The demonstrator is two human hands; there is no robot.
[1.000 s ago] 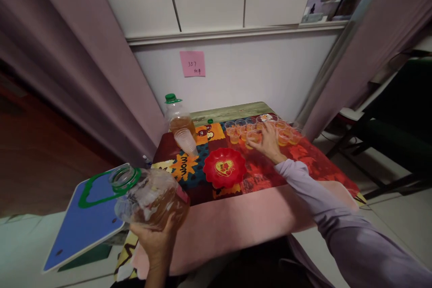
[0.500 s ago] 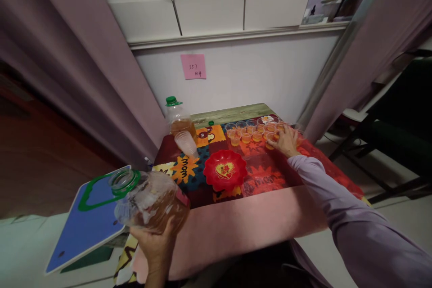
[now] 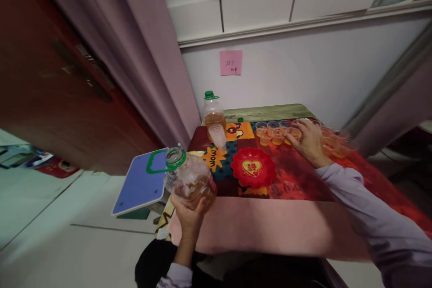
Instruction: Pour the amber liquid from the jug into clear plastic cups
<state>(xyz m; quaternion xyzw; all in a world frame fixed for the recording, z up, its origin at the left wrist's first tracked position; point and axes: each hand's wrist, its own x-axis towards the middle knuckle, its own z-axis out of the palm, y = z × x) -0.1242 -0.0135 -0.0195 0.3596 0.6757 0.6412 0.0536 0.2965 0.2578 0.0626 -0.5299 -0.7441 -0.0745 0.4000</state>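
Observation:
My left hand (image 3: 191, 209) grips a large clear plastic jug (image 3: 195, 180) from below and the side. The jug is tilted, its neck uncapped with a green ring handle, and amber liquid lies inside. Over the rows of small clear cups, my right hand (image 3: 308, 141) has thumb and fingers curled around a plastic cup (image 3: 293, 134); the palm side is partly hidden. Beside it stand several cups (image 3: 265, 137) holding orange-amber liquid. More cups (image 3: 337, 144) lie to the right of my hand, blurred.
A red scalloped bowl (image 3: 253, 168) sits mid-table. Behind it on the left are a stack of nested cups (image 3: 218, 137), a second jug (image 3: 213, 114) with a green cap, and a small green cap (image 3: 240, 119). A blue board (image 3: 140, 184) stands left of the table.
The view has swung left, so things appear further right. My right hand has shifted slightly toward the cup row's left part. The jug stays in my left hand, somewhat more upright.

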